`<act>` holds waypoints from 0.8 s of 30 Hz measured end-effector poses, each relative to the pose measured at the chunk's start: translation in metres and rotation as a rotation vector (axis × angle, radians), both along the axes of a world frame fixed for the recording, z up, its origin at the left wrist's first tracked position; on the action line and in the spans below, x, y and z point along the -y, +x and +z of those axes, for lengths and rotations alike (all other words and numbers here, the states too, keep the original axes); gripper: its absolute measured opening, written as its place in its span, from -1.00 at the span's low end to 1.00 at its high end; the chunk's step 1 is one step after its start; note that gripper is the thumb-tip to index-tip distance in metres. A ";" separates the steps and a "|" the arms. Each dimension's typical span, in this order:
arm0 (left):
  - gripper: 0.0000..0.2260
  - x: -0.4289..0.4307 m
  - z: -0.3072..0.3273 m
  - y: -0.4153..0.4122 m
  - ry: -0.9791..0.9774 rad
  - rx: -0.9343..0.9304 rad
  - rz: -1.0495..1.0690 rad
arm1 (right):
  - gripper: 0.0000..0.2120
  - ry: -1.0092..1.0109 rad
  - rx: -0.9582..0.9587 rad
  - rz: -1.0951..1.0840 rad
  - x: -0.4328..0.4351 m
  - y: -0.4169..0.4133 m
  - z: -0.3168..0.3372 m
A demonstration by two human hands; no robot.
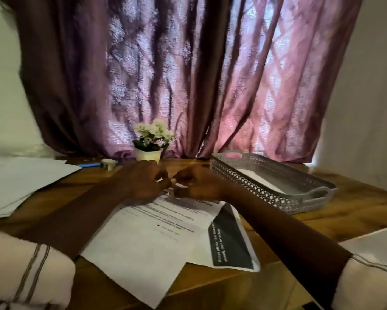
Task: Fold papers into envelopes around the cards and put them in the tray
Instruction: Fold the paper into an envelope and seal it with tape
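Observed: both hands meet at the far edge of the printed paper (154, 238), which lies flat on the table (355, 209) and reaches from the hands back toward the person. Its right flap is folded inward, dark panel up. No card is visible.

Left hand (143, 180) and right hand (197, 182) are curled, pinching a pale strip (180, 185) between them; blur prevents telling tape from paper edge.

The tray (317, 195) lies right of the hands, long axis running far-left to near-right, one white piece inside. The right hand is nearer it.
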State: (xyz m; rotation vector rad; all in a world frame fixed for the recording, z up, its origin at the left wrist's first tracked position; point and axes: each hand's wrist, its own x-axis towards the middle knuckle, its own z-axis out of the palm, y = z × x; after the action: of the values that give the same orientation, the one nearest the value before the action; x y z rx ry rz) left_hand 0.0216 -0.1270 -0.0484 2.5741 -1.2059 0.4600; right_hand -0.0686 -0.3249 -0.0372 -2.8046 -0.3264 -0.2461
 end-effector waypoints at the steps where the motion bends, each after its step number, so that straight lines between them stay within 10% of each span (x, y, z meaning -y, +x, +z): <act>1: -0.22 -0.005 0.000 0.005 0.027 -0.004 0.055 | -0.64 -0.026 -0.072 0.001 -0.008 0.009 -0.003; 12: -0.11 -0.025 -0.013 0.021 0.136 -0.177 0.286 | -0.03 -0.169 0.041 -0.311 0.004 0.056 -0.030; 19: -0.02 -0.018 -0.021 0.015 -0.041 -0.180 0.386 | -0.39 0.104 0.115 -0.189 0.010 0.053 -0.027; 24: -0.42 -0.029 -0.017 0.020 -0.293 -0.387 0.359 | -0.73 0.176 0.293 0.020 0.003 0.047 -0.025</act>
State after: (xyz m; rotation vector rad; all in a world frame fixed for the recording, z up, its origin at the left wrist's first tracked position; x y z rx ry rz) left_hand 0.0418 -0.0977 -0.0652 2.4670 -0.5089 0.1731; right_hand -0.0219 -0.3278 -0.0617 -2.5893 -0.3784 -0.6512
